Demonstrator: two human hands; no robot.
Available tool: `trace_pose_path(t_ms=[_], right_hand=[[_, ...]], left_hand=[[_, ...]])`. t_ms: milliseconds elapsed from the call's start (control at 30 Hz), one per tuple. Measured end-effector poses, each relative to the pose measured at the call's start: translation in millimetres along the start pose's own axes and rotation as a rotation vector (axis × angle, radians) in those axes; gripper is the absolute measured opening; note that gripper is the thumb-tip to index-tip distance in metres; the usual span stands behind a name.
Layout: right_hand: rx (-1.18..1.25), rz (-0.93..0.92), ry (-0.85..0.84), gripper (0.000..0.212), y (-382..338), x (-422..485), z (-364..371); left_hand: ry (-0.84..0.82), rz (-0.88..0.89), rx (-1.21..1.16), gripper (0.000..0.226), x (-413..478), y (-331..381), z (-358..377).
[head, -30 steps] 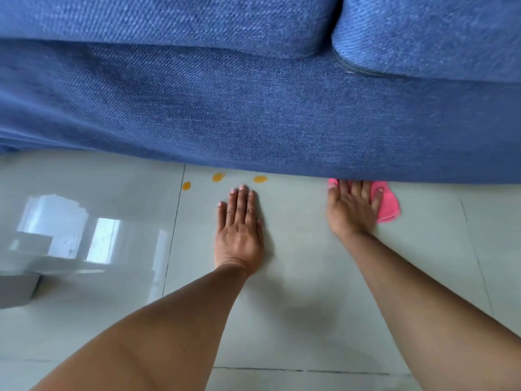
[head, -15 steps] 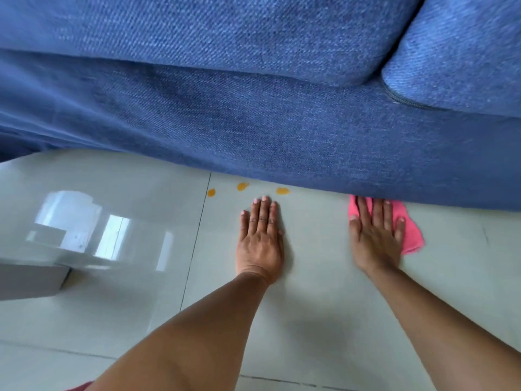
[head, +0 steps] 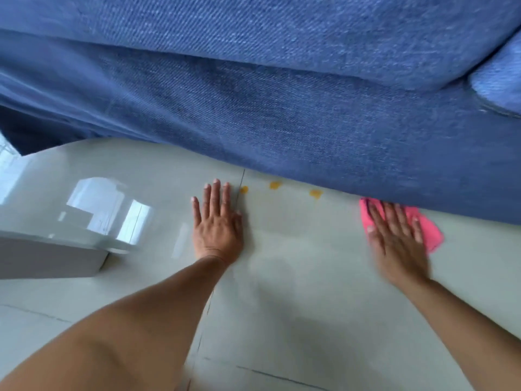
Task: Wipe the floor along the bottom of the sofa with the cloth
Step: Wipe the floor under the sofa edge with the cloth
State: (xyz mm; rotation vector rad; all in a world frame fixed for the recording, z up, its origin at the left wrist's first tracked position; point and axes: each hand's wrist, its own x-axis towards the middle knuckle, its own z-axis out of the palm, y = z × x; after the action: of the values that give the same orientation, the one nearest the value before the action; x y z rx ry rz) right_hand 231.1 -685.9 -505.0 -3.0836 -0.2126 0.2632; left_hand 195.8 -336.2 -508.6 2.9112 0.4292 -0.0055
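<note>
A blue fabric sofa fills the top of the view, its bottom edge running down to the right over the pale tiled floor. My right hand lies flat, fingers spread, pressing a pink cloth onto the floor right at the sofa's bottom edge. My left hand rests flat on the floor with fingers apart, holding nothing. Three small orange spots mark the floor between my hands, close to the sofa's edge.
A low white block stands on the floor at the left. Bright window reflections shine on the glossy tiles beside it. Dark grout lines cross the floor near the bottom.
The view has swung so the sofa edge tilts down to the right. My left hand has shifted left, past the orange spots. My right hand stays on the cloth and looks blurred.
</note>
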Motion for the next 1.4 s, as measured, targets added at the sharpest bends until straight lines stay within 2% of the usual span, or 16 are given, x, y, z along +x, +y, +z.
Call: trace_pose_path(t_ms=[100,167,267,367,467,533,600,667,733,800,967,1100,1167,1300,1367,1400], right_hand=[[0.099,0.349,0.015,0.063,-33.2,45.7,-3.0],[0.168,0.369,0.030,0.052,-76.3,71.4,-7.9],[0.200,0.158,-0.006,0.042,-145.1,80.9,-11.4],[0.075,-0.060,0.027,0.053,-192.4,60.8,-4.0],[0.007,-0.361,-0.021,0.058,-175.0,23.0,6.9],[0.002,-0.473,-0.025,0.056,-137.7,10.9,6.8],[-0.032,-0.362,-0.025,0.055,-109.7,20.3,2.8],[-0.049,-0.103,0.017,0.055,-108.5,46.3,-0.2],[0.021,0.088,0.011,0.054,-135.2,73.2,-7.1],[0.120,0.128,-0.022,0.052,-174.9,92.4,-11.2],[0.040,-0.324,-0.023,0.055,-240.2,58.0,3.5],[-0.007,-0.616,-0.093,0.054,-185.9,10.9,6.5],[-0.034,-0.507,-0.094,0.055,-147.3,19.8,3.5],[-0.004,-0.017,-0.033,0.055,-153.0,76.1,-8.3],[0.089,0.053,-0.027,0.051,-191.2,92.7,-11.2],[0.095,0.010,-0.025,0.052,-210.3,93.2,-9.0]], left_hand=[[-0.042,-0.130,0.028,0.065,-1.3,-22.0,2.2],[-0.039,-0.119,0.037,0.062,-1.4,-23.0,5.7],[-0.039,-0.122,0.032,0.060,-0.5,-23.5,5.8],[-0.040,-0.129,0.013,0.059,-0.4,-23.5,6.3],[-0.037,-0.129,-0.002,0.059,-0.4,-22.5,5.4],[-0.044,-0.132,0.004,0.059,0.3,-22.1,4.8],[-0.042,-0.135,0.004,0.059,-0.3,-21.6,3.6],[-0.044,-0.138,-0.002,0.059,-0.4,-21.2,3.8],[-0.040,-0.135,-0.002,0.059,-0.6,-21.1,4.2],[-0.043,-0.130,0.001,0.059,0.2,-21.5,4.7],[-0.047,-0.133,-0.055,0.056,1.4,-24.5,4.9],[-0.048,-0.122,-0.073,0.056,1.1,-26.5,3.9],[-0.043,-0.127,-0.070,0.056,0.8,-25.3,4.3],[-0.036,-0.134,-0.053,0.056,0.9,-24.0,6.7],[-0.042,-0.131,-0.052,0.056,1.6,-24.2,7.1],[-0.042,-0.130,-0.051,0.056,1.8,-24.5,7.3]])
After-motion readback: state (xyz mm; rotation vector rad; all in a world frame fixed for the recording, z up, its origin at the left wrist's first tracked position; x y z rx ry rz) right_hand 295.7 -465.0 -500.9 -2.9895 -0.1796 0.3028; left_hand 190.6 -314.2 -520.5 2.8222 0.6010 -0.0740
